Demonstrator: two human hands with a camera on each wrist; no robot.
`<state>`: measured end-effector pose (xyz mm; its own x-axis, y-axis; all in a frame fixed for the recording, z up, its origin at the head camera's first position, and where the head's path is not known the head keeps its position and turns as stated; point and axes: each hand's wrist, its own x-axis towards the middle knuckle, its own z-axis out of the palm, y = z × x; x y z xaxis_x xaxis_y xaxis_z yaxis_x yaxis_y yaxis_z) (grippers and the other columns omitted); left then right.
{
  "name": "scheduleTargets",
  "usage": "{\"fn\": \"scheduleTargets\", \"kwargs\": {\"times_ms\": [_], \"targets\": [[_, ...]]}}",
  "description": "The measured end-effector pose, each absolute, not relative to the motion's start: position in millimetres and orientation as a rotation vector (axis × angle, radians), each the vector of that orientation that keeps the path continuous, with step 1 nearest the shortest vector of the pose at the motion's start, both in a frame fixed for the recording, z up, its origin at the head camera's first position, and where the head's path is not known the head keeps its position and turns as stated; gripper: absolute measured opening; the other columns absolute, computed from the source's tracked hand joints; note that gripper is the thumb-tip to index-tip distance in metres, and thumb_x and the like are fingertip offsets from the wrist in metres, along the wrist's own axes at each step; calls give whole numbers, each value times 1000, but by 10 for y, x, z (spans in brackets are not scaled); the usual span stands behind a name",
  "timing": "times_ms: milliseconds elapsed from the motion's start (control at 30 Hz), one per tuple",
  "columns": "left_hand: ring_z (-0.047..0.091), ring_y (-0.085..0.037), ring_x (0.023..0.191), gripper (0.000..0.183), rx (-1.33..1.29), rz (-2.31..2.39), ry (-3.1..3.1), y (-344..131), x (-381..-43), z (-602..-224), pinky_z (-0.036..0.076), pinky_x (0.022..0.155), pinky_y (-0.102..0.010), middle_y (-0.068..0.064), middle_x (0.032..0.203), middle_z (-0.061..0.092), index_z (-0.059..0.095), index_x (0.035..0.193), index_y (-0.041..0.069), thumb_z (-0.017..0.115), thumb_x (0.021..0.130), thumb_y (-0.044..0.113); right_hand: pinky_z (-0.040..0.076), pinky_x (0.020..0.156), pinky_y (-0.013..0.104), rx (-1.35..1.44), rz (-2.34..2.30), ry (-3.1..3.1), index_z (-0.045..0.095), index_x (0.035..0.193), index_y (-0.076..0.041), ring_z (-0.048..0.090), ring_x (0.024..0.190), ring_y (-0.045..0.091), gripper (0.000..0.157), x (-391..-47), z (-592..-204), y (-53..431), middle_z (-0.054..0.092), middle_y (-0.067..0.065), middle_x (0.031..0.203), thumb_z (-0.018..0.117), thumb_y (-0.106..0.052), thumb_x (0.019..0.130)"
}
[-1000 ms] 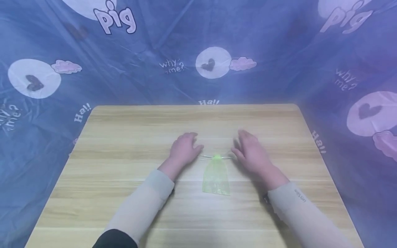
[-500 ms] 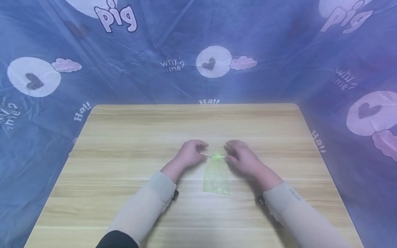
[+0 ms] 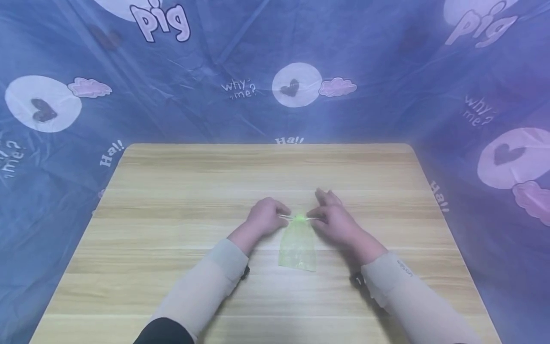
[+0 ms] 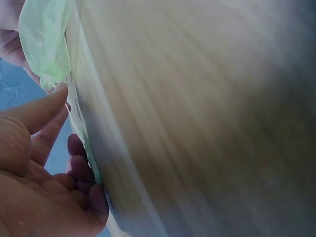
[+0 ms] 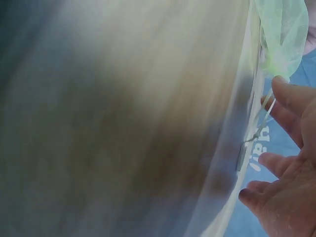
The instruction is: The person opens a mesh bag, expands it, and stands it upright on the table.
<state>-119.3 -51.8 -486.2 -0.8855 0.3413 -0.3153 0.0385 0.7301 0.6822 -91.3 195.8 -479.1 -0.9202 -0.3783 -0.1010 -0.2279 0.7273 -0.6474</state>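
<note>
At the middle of a wood-grained tabletop (image 3: 172,186), a small drawstring pouch (image 3: 297,247) of sheer, pale green mesh lies between two bare hands, its gathered neck facing away from the person and its body flaring to a nearly straight bottom edge. Thin, pale cords run out from both sides of the neck. The left hand (image 3: 265,216) has thumb and curved forefinger on the left cords (image 3: 284,217), grasping them close to the puckered fabric, the other fingers folded inward in the left wrist view. Opposite, the right hand (image 3: 337,220) holds the right cords (image 3: 315,219) between thumb and forefinger, its remaining fingers spread away from them; how firm either pinch is cannot be told. The right wrist view shows the strands coming together at a small knot (image 5: 256,137) below the fingertips. Light, smooth sleeves (image 3: 202,279) cover both forearms. Behind the table's rounded far corners hangs a creased blue cloth (image 3: 193,117), printed with white ovals, grey hearts, pink clouds and the lettering "pig," "why me?" and "Ha!!"
</note>
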Motion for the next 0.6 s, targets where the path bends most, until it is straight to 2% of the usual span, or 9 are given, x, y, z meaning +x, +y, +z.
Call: {"fn": "scheduleTargets", "kwargs": {"times_ms": [133, 233, 333, 400, 467, 533, 600], "targets": [[66, -24, 124, 22, 337, 892, 2566, -478, -1191, -4855, 41, 114, -50, 6, 119, 78, 83, 110, 22, 86, 89, 21, 11, 122, 72, -469, -977, 2678, 80, 101, -11, 11, 157, 53, 9, -890, -4802, 1939, 25, 24, 170, 74, -16, 96], [66, -24, 121, 13, 353, 849, 2596, -457, -1179, -4844, 40, 109, -50, 8, 115, 78, 84, 102, 23, 86, 88, 24, 20, 122, 70, -472, -978, 2680, 79, 96, -12, 25, 154, 51, 6, -869, -4795, 1922, 36, 24, 166, 74, -15, 96], [64, -25, 117, 7, 353, 834, 2608, -450, -1161, -4828, 39, 104, -50, 5, 113, 76, 84, 96, 23, 84, 89, 25, 38, 116, 63, -512, -984, 2701, 79, 99, -8, 50, 138, 45, 8, -857, -4784, 1898, 57, 22, 147, 73, -12, 98], [63, -25, 116, 4, 342, 843, 2606, -454, -1146, -4815, 38, 108, -53, 4, 112, 75, 82, 95, 22, 81, 91, 24, 49, 108, 58, -504, -1008, 2690, 78, 101, -6, 63, 122, 38, 9, -852, -4778, 1883, 69, 15, 127, 71, -11, 99], [63, -25, 115, 4, 331, 872, 2597, -467, -1133, -4793, 34, 113, -57, 5, 110, 74, 79, 96, 22, 77, 94, 24, 55, 100, 53, -470, -1048, 2662, 77, 102, -7, 69, 108, 31, 9, -846, -4769, 1866, 74, 8, 109, 69, -11, 101], [65, -25, 111, 4, 324, 934, 2571, -485, -1122, -4777, 33, 115, -60, 5, 105, 74, 76, 97, 21, 73, 97, 24, 57, 96, 52, -411, -1098, 2623, 76, 100, -9, 71, 102, 26, 9, -836, -4759, 1855, 75, 2, 101, 67, -11, 102], [66, -23, 103, 4, 324, 1029, 2520, -508, -1116, -4762, 42, 110, -57, 4, 101, 72, 72, 99, 20, 69, 99, 23, 57, 96, 52, -377, -1146, 2595, 75, 100, -10, 71, 102, 26, 10, -829, -4755, 1846, 75, 2, 99, 66, -11, 103]]}}
